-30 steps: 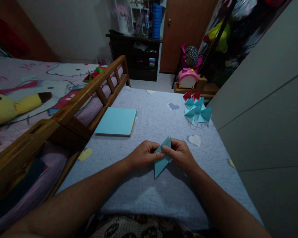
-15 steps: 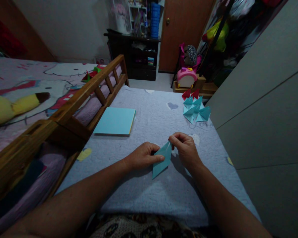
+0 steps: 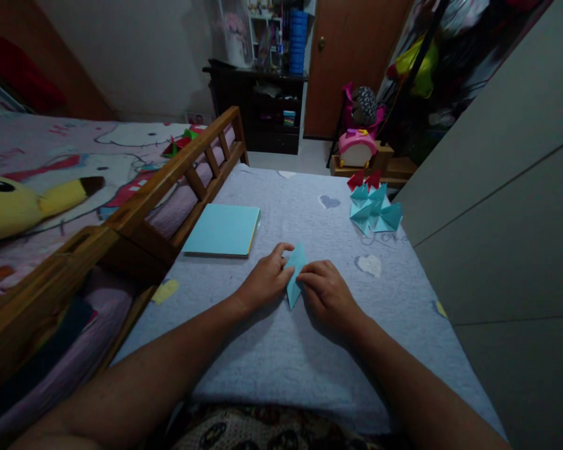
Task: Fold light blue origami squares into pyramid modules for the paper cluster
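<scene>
Spreading thumb and forefinger, the left hand point(image 3: 268, 277) touches a folded light-blue paper diamond point(image 3: 297, 257) on the pale-blue, heart-patterned cloth point(image 3: 272, 362). The right hand point(image 3: 327, 294) bunches its fingers at the paper's right edge, pinch unclear.

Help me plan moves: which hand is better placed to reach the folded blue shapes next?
Right hand, likely: it is nearer the folded blue shapes; the left hand lies across the paper.
</scene>
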A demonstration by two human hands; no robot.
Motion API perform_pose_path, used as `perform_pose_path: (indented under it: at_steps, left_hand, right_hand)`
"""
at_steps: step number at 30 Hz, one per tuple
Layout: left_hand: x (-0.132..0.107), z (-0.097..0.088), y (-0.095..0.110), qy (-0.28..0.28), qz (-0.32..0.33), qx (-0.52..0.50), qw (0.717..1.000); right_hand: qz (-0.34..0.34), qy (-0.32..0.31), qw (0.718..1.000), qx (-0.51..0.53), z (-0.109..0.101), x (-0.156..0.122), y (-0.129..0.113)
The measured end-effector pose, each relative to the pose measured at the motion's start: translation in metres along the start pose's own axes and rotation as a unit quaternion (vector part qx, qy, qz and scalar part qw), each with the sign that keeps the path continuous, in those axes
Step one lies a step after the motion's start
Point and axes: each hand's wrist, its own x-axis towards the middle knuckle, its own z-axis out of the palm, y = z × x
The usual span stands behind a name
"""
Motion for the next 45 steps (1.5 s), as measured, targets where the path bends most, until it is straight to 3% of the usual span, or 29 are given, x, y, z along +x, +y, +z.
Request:
perform_pose_path:
  at_steps: [5, 9, 14, 17, 24, 30, 38, 41, 45]
  left_hand:
    - [-0.005, -0.001, -0.001, 0.014, 0.016, 0.213, 0.977]
    - [-0.005, -0.007, -0.004, 0.052, 0.118, 0.316, 0.940]
    - [0.000, -0.018, -0.006, -0.073, 0.210, 0.339, 0.914]
    - [-0.003, -0.021, -0.006, -0.099, 0.210, 0.360, 0.904]
    - [-0.017, -0.016, -0.002, -0.080, 0.203, 0.419, 0.881]
    - [-0.020, -0.018, 0.005, -0.130, 0.166, 0.464, 0.860]
    - [-0.002, -0.032, 0.008, -0.153, 0.170, 0.433, 0.872]
    - [0.000, -0.034, 0.005, -0.142, 0.189, 0.387, 0.891]
    - [-0.002, -0.035, -0.002, -0.126, 0.228, 0.298, 0.918]
  right_hand:
    - [0.018, -0.060, 0.996, -0.057, 0.006, -0.002, 0.003]
    - [0.016, -0.073, 0.995, -0.067, 0.004, -0.002, 0.003]
    - [0.011, -0.077, 0.994, -0.072, 0.003, -0.002, -0.001]
    - [0.002, -0.076, 0.993, -0.089, 0.002, -0.004, -0.002]
    - [-0.007, -0.079, 0.986, -0.144, -0.005, -0.004, -0.001]
    - [0.016, -0.091, 0.986, -0.142, -0.014, -0.003, 0.001]
    - [0.007, -0.063, 0.991, -0.119, -0.007, -0.001, 0.013]
    - [-0.015, -0.067, 0.993, -0.100, -0.003, 0.001, 0.013]
    - [-0.014, -0.019, 0.995, -0.097, -0.001, 0.002, 0.011]
